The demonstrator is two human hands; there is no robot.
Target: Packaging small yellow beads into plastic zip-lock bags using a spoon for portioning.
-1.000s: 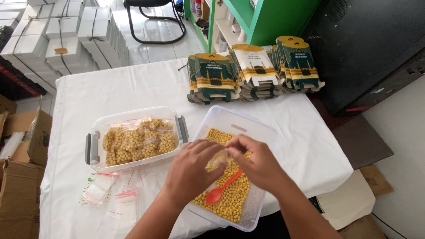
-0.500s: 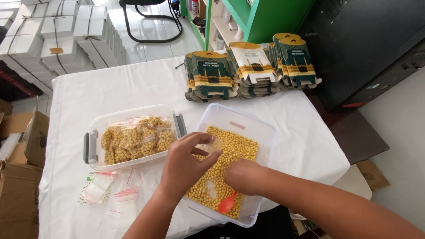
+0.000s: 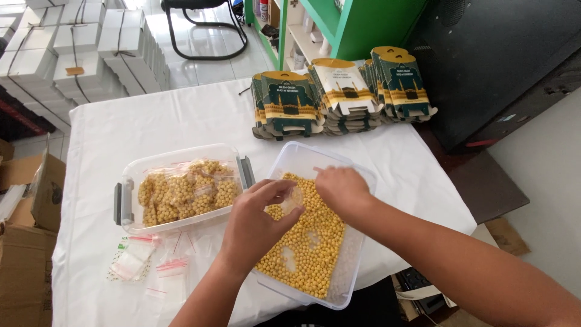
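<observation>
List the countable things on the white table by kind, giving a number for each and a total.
Clear plastic tubs: 2
Stacks of flat printed cartons: 3
Hands: 2
Total: 7

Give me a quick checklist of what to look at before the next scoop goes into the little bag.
1. Small clear bag held open by the left hand: ok, fingers pinch its mouth above the loose-bean tub.
2. Bag over the yellow beans, so spills fall back in: ok.
3. Right hand has the spoon: cannot tell, the hand hides what it grips.
4. Beans left to scoop: ok, though bare patches show.
5. Room in the tub of filled bags: ok, not yet full.
6. Spare empty bags on the cloth: ok.
</observation>
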